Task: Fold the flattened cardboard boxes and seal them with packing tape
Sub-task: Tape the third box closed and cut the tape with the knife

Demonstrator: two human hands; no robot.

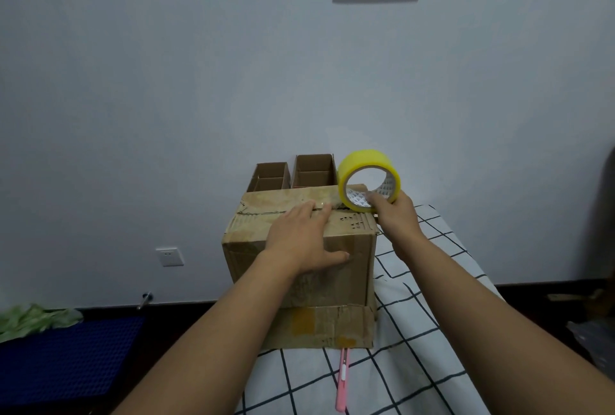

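A folded brown cardboard box (346, 248) stands on the checked cloth, its top flaps closed along a centre seam. My left hand (304, 238) lies flat on the box top, fingers straight and reaching the seam, thumb down the front face. My right hand (394, 215) grips a yellow roll of packing tape (367, 178) at the box's far right top corner, thumb inside the core. A strip of tape runs from the roll along the seam toward my left fingertips.
Two open-topped cardboard boxes (314, 171) stand behind the box against the wall. A pink utility knife (342, 381) lies on the checked cloth (416, 331) in front of the box. A blue mat (66, 354) and green cloth lie on the floor at left.
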